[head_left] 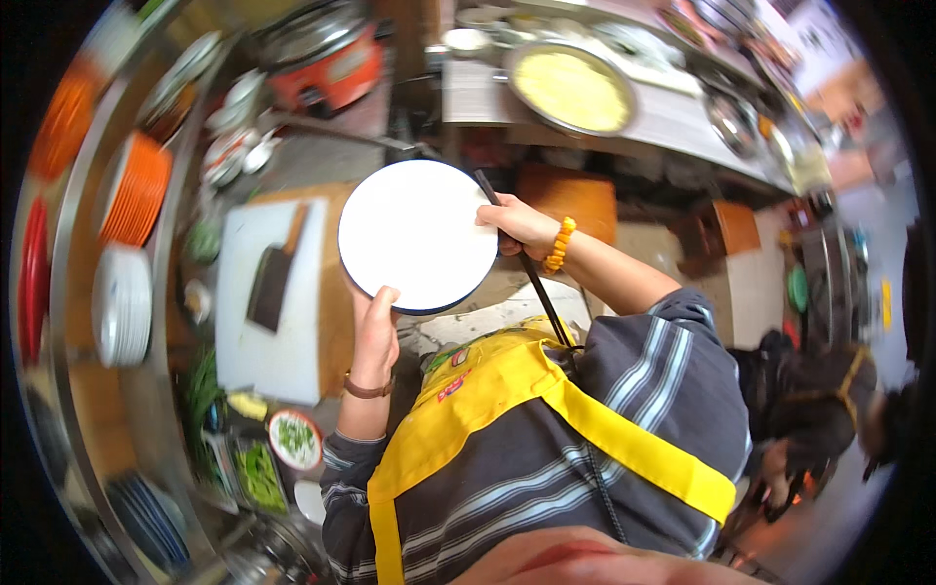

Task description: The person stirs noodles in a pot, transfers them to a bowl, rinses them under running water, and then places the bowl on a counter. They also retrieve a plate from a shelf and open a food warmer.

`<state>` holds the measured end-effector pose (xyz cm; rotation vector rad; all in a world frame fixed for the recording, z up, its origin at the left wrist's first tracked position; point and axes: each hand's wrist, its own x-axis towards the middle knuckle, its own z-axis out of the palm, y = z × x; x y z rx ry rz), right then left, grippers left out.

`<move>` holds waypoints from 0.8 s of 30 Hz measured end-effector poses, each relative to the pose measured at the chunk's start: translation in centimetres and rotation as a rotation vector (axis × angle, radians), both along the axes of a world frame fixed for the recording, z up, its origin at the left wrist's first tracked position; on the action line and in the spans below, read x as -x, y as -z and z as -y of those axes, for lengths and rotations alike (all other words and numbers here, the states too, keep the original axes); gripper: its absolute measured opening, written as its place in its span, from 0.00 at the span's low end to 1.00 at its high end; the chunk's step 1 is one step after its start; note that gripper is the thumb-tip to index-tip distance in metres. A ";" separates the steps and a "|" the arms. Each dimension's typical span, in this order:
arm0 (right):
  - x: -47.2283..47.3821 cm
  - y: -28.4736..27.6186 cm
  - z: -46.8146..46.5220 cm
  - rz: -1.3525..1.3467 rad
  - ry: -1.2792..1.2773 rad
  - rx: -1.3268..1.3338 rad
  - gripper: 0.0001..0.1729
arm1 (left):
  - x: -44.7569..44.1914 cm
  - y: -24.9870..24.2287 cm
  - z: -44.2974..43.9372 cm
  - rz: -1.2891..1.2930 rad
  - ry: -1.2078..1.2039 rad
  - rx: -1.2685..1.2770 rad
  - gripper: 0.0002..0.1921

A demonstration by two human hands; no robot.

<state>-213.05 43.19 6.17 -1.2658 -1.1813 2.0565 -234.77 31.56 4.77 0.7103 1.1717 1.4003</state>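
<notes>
Both hands hold a round white plate [418, 235] with a dark rim edge in front of my apron. My left hand [376, 329] grips its lower left edge, the thumb on top. My right hand [523, 225] pinches the right edge between thumb and fingers and also holds long dark chopsticks [537, 285], which slant down toward the yellow apron [468, 395]. Left of the plate, a cleaver [270, 289] with a wooden handle lies on a white cutting board [234, 329].
Stacked white plates [123, 307] and orange plates [137, 191] stand on the left shelf. Ahead are a red cooker [329, 77] and a metal bowl of yellow food [570, 88]. A bowl of chopped greens [295, 439] sits below the board. Another person [804, 409] is at the right.
</notes>
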 end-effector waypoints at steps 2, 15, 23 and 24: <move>-6.4 0.6 0.2 -0.009 0.112 -0.005 0.11 | -5.2 1.0 -2.8 -0.006 0.134 0.012 0.41; -40.8 2.5 4.4 0.173 0.751 0.080 0.10 | -39.6 4.9 -13.8 0.107 0.730 -0.041 0.43; -51.1 3.9 1.6 0.190 0.929 0.112 0.07 | -52.6 9.0 -21.0 0.011 0.837 -0.027 0.44; -52.2 4.0 0.7 0.179 0.937 0.111 0.06 | -53.7 8.7 -22.5 0.009 0.865 0.001 0.45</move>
